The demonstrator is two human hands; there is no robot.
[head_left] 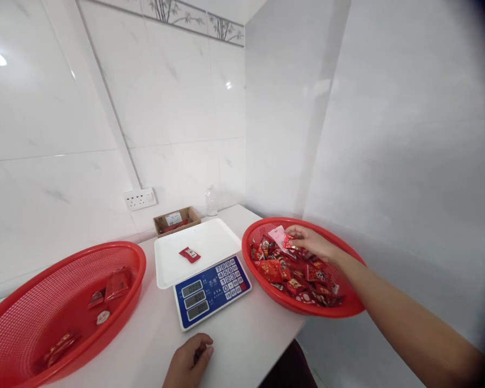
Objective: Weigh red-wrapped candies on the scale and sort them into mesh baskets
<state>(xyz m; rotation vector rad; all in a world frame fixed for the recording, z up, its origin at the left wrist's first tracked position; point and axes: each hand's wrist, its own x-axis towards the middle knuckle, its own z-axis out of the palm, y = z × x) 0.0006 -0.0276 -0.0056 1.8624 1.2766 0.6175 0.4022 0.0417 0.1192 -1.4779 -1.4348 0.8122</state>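
My right hand [310, 242] reaches into the right red basket [262, 285], its fingers pinching a small red wrapped packet [291, 242]. Beneath and around it lie many red and dark snack packets [285, 269], with a pink-white packet [277, 235] close to my fingertips. Loosely curled, my left hand [189, 362] rests on the table just in front of the scale, and nothing shows in it. On the white tray of the digital scale [206, 288] lies one red packet [190, 254], apart from both hands.
A second red basket [131, 302] at the left holds a few red packets [116, 284] and a small round white item [102, 317]. Behind the tray stand a cardboard box [160, 227] and a clear bottle [211, 201]. Walls bound the table behind and at right.
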